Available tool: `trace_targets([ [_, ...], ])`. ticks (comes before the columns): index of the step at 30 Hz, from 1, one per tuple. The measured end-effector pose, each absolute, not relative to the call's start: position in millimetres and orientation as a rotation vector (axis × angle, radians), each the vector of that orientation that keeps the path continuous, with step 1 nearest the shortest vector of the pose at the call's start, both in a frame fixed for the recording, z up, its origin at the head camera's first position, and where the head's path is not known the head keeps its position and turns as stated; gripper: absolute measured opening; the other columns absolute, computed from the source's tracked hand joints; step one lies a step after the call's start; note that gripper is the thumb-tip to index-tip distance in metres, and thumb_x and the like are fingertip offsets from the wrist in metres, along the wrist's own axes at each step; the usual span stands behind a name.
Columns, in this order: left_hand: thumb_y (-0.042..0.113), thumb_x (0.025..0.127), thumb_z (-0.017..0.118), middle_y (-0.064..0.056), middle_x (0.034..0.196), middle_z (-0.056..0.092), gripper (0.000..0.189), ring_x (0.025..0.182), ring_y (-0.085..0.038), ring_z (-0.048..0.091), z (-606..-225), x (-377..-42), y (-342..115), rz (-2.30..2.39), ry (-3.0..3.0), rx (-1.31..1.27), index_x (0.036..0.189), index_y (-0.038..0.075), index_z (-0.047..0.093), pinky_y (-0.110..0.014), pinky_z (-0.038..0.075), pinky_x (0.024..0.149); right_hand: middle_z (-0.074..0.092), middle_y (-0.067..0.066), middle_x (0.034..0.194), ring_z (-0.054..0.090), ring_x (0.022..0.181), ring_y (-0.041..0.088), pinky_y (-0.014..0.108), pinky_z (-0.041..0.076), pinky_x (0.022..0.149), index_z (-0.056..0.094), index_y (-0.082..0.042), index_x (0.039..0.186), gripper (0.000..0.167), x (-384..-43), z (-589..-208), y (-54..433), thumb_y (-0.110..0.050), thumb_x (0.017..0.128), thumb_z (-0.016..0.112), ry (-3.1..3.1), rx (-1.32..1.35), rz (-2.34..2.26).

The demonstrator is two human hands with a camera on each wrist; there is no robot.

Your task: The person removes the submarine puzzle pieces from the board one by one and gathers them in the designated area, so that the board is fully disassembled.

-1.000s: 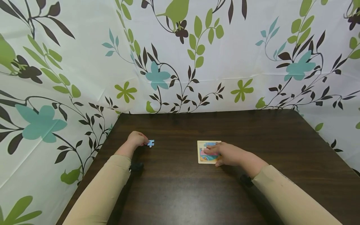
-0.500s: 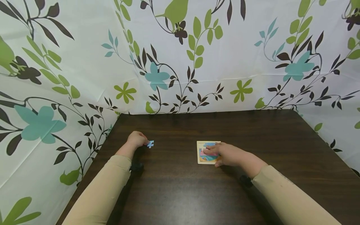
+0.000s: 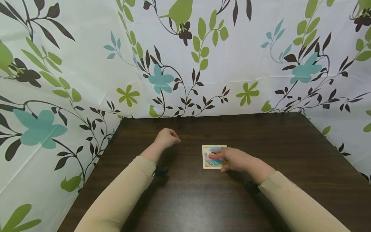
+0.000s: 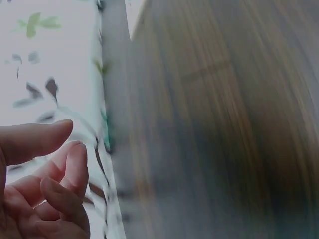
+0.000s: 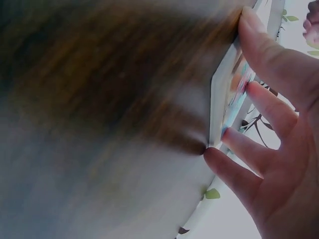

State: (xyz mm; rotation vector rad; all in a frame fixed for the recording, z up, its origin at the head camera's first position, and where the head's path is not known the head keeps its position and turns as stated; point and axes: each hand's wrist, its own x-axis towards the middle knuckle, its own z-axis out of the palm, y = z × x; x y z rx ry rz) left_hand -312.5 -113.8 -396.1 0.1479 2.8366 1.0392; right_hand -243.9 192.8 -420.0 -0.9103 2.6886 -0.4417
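My left hand (image 3: 167,138) is above the left-middle of the table, fingers loosely curled. In the left wrist view a small gap separates thumb (image 4: 40,139) and index fingertip, and nothing shows between them. The blue puzzle piece is out of sight; the left forearm covers the spot where it was. Right of the middle lies a small square jigsaw puzzle (image 3: 206,149) with a pale frame and a colourful picture. My right hand (image 3: 236,159) rests on it, fingers spread. In the right wrist view, thumb and little finger touch the frame's edge (image 5: 215,109) while the other fingertips press the picture.
A dark wooden table (image 3: 185,199) spreads under both arms. Its far edge meets a white curtain (image 3: 95,64) with leaves, flowers and birds, which hangs round the back and sides.
My left hand has moved right and slightly away, toward the puzzle, and the blue piece that was at its fingertips no longer shows. My right hand has stayed on the puzzle.
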Motion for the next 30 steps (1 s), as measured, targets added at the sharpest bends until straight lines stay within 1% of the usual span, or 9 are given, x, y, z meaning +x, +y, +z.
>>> trace_targets([
  [2, 0.018, 0.083, 0.078, -0.003, 0.081, 0.063, 0.013, 0.078, -0.021, 0.056, -395.3, -310.6, -94.6, 1.052, 2.811, 0.200, 0.081, 0.007, 0.072, -0.035, 0.046, 0.069, 0.040, 0.008, 0.153, 0.038, 0.136, 0.040, 0.055, 0.037, 0.102, 0.052, -0.023, 0.145, 0.075, -243.7, -420.3, 193.1, -0.022, 0.078, 0.085, 2.693, -0.898, -0.457],
  [4, 0.018, 0.083, 0.078, -0.002, 0.080, 0.064, 0.012, 0.077, -0.019, 0.056, -396.6, -309.0, -76.8, 1.068, 2.780, 0.252, 0.082, 0.008, 0.073, -0.033, 0.047, 0.068, 0.036, 0.011, 0.155, 0.041, 0.134, 0.039, 0.054, 0.040, 0.100, 0.051, -0.020, 0.146, 0.077, -243.6, -420.6, 193.9, -0.022, 0.077, 0.085, 2.707, -0.884, -0.479],
  [7, 0.018, 0.083, 0.077, 0.000, 0.078, 0.064, 0.010, 0.073, -0.017, 0.056, -401.2, -307.3, -54.6, 1.075, 2.737, 0.305, 0.083, 0.008, 0.074, -0.031, 0.046, 0.065, 0.032, 0.016, 0.155, 0.046, 0.130, 0.038, 0.052, 0.041, 0.100, 0.043, -0.010, 0.149, 0.086, -243.6, -422.1, 195.8, -0.024, 0.076, 0.087, 2.736, -0.861, -0.512],
  [10, 0.017, 0.082, 0.077, 0.000, 0.075, 0.065, 0.008, 0.071, -0.016, 0.057, -406.4, -306.3, -37.3, 1.073, 2.717, 0.322, 0.082, 0.009, 0.076, -0.029, 0.046, 0.063, 0.038, 0.020, 0.148, 0.053, 0.120, 0.034, 0.049, 0.043, 0.099, 0.038, 0.001, 0.145, 0.091, -244.6, -425.2, 197.9, -0.026, 0.074, 0.088, 2.770, -0.849, -0.553],
  [13, 0.018, 0.083, 0.077, 0.000, 0.074, 0.064, 0.008, 0.070, -0.016, 0.057, -411.5, -306.1, -24.8, 1.051, 2.712, 0.311, 0.082, 0.010, 0.076, -0.029, 0.046, 0.063, 0.045, 0.019, 0.138, 0.055, 0.109, 0.028, 0.045, 0.045, 0.095, 0.040, 0.004, 0.139, 0.089, -245.6, -428.5, 199.6, -0.028, 0.072, 0.089, 2.783, -0.831, -0.579],
  [16, 0.021, 0.083, 0.077, 0.001, 0.075, 0.065, 0.010, 0.070, -0.015, 0.058, -416.3, -305.9, -15.4, 0.998, 2.720, 0.279, 0.081, 0.012, 0.076, -0.029, 0.046, 0.063, 0.047, 0.020, 0.138, 0.056, 0.112, 0.032, 0.046, 0.046, 0.095, 0.049, 0.005, 0.133, 0.082, -245.5, -431.0, 201.4, -0.032, 0.072, 0.088, 2.793, -0.815, -0.557],
  [20, 0.025, 0.082, 0.078, 0.002, 0.080, 0.064, 0.014, 0.074, -0.016, 0.058, -420.3, -305.9, -5.9, 0.940, 2.730, 0.231, 0.082, 0.012, 0.074, -0.031, 0.048, 0.066, 0.046, 0.023, 0.143, 0.049, 0.126, 0.040, 0.051, 0.043, 0.099, 0.058, 0.005, 0.132, 0.080, -243.9, -432.9, 202.7, -0.041, 0.073, 0.086, 2.834, -0.813, -0.461],
  [25, 0.023, 0.080, 0.078, 0.001, 0.085, 0.067, 0.015, 0.078, -0.017, 0.061, -423.0, -307.8, 2.7, 0.901, 2.749, 0.214, 0.084, 0.010, 0.075, -0.031, 0.050, 0.072, 0.049, 0.020, 0.143, 0.045, 0.130, 0.040, 0.052, 0.041, 0.101, 0.058, 0.003, 0.133, 0.079, -240.8, -432.5, 202.8, -0.043, 0.074, 0.084, 2.858, -0.785, -0.418],
  [30, 0.017, 0.078, 0.075, -0.001, 0.083, 0.067, 0.010, 0.074, -0.017, 0.058, -420.3, -305.5, 9.7, 0.917, 2.745, 0.210, 0.082, 0.008, 0.075, -0.031, 0.050, 0.068, 0.050, 0.020, 0.142, 0.047, 0.129, 0.039, 0.052, 0.041, 0.101, 0.060, 0.003, 0.132, 0.078, -239.7, -429.6, 203.2, -0.043, 0.074, 0.085, 2.863, -0.791, -0.395],
])
